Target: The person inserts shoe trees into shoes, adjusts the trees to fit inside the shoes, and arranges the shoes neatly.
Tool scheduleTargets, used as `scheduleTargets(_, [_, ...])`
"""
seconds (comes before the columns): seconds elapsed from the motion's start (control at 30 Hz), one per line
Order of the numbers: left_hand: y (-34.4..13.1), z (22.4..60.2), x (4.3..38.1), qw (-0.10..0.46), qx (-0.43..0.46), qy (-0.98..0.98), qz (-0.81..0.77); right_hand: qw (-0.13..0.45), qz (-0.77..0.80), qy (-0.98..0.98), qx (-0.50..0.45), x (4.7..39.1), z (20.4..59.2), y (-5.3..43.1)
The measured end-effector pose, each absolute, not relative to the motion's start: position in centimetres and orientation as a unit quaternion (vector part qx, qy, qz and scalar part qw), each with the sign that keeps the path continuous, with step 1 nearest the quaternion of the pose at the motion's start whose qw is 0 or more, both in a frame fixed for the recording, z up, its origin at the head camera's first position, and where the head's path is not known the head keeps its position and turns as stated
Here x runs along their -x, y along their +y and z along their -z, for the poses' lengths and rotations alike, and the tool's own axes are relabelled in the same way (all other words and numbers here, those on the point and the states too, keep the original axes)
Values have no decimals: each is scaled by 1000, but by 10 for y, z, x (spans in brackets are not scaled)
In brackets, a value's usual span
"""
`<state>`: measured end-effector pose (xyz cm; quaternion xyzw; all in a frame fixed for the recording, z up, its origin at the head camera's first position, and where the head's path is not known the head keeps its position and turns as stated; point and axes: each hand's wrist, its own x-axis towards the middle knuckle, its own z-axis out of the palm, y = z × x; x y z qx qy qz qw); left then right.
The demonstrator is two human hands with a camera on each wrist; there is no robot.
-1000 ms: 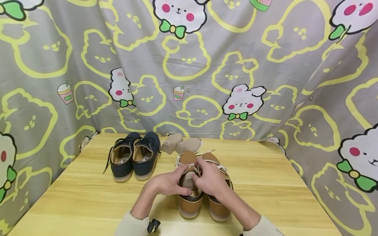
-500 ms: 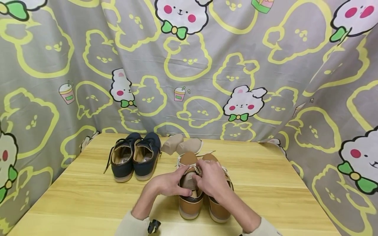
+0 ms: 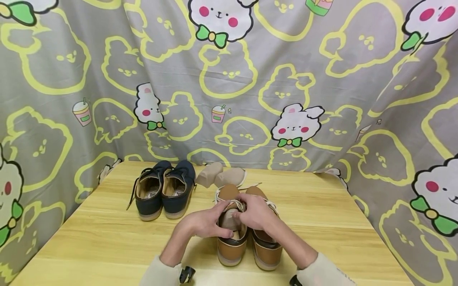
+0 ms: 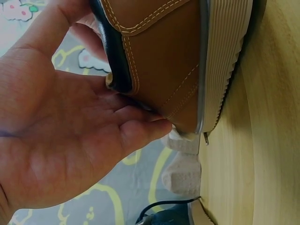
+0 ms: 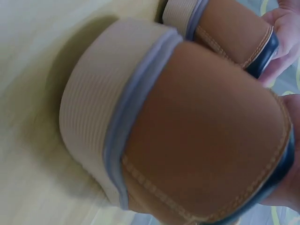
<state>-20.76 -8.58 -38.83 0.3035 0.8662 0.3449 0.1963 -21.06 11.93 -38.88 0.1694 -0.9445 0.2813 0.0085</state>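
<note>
A pair of tan-brown lace-up shoes stands toward the front of the table, heels facing me. My left hand (image 3: 205,222) grips the left brown shoe (image 3: 230,252), thumb over its dark collar and fingers along its outer side (image 4: 159,61). At the laces and opening of this same shoe, my right hand (image 3: 255,210) pinches its upper, thumb pointing inside; the fingertips are partly hidden. Something beige-grey (image 3: 229,220) fills the opening; I cannot tell whether it is the tongue or a stuffer. The right brown shoe (image 3: 267,254) stands close beside, partly under my right wrist.
A pair of navy lace-up shoes (image 3: 148,204) stands at the back left. Two beige padded shapes (image 3: 230,176) lie behind the brown shoes. Cartoon-patterned grey curtain (image 3: 229,79) surrounds the wooden table (image 3: 107,242) at the back and sides.
My right hand has shifted slightly left, its wrist lowering, and more of the right shoe's heel collar shows. My left hand keeps its place on the left brown shoe.
</note>
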Motion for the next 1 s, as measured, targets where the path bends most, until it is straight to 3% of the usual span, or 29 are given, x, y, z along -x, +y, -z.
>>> scheduleTargets(0.2, [-86, 388, 208, 199, -306, 864, -347, 17, -265, -946, -185, 209, 394, 119])
scheduleTargets(0.5, [-86, 387, 207, 203, -298, 865, -348, 121, -190, -943, -245, 201, 408, 118])
scheduleTargets(1.0, [-87, 390, 208, 213, -285, 867, -349, 71, -219, -950, -213, 205, 405, 120])
